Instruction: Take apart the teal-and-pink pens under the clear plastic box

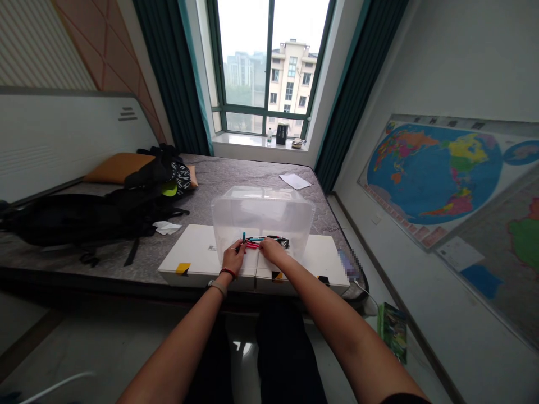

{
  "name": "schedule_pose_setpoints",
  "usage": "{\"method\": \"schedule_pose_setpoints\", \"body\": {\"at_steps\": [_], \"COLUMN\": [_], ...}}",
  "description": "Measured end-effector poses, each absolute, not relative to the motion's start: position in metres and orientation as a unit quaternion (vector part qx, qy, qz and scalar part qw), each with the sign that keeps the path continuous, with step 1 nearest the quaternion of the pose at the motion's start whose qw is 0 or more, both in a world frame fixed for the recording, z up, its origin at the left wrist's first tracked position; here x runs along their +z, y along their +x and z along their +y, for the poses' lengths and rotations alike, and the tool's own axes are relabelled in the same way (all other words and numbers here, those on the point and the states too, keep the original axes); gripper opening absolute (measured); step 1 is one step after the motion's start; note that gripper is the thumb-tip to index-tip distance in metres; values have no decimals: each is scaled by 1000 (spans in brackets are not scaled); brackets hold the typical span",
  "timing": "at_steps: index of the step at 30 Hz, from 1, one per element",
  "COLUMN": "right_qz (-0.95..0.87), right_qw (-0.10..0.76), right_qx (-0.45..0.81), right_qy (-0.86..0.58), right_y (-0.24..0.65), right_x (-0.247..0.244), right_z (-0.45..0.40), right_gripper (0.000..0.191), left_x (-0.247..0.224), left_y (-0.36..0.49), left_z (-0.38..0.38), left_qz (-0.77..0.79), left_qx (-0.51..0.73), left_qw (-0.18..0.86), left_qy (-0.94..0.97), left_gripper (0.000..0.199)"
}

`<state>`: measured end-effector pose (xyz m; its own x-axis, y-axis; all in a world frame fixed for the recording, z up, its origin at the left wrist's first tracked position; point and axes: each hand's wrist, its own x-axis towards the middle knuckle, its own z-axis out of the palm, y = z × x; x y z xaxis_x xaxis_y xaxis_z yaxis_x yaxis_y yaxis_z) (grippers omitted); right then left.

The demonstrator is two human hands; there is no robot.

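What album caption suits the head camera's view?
Left hand and right hand handling colourful pen-like items at a clear plastic bin on white boxes.

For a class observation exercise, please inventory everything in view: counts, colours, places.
bed: 1, grey, centre
boxes: 2, white, on bed
bin: 1, translucent, on boxes
pens: several, red, blue, black, centre
headboard: 1, white, left
bags: count unclear, black, bed's left
pillow: 1, orange, behind bags
tissue: 1, white, beside bags
paper: 1, white, bed's right
window: 1, green-framed, top centre
curtains: 2, green, flanking window
carton: 1, black, windowsill
maps: 2, multicoloured, far right
package: 1, green, lower right
left hand: 1, bare, at pens
right hand: 1, bare, at pens
legs: 2, dark, bottom
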<state>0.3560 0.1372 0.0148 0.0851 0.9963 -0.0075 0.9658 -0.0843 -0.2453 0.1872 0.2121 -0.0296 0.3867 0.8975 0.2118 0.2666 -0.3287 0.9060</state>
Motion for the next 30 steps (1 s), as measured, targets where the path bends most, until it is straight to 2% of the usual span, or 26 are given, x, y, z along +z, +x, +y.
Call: {"method": "schedule_pose_setpoints", "body": {"at_steps": [6,13,16,18,21,23,26,30], "right_qz": [-698,-661,-604,-538,-429,-374,-331,-337], "right_qw": [84,155,237,335,517,609,656,648], "right_qx": [84,83,108,163,283,351,413,441], "right_qy": [-706,-729,-753,-756,-684,-605,-538,-521], "right_y": [356,350,347,344,338,335,331,327], "right_x": [8,2,1,-1,1,6,17,25], "right_z": [149,154,151,150,152,156,163,169], "right_gripper": [26,20,10,7,14,21,28,31], "left_x": [-25,-26,-25,-24,-25,-26,-26,-24], "left_y": [187,188,188,188,188,188,188,187], "left_z": [209,208,208,207,207,207,208,208], "left_qz": [388,396,400,399,395,396,393,382], "left_qx": [377,377,371,365,358,356,349,350], "left_qw": [416,414,409,407,409,411,412,412], "left_qy": [731,728,732,736,741,740,745,750], "left_gripper": [46,44,44,43,44,44,44,41]}}
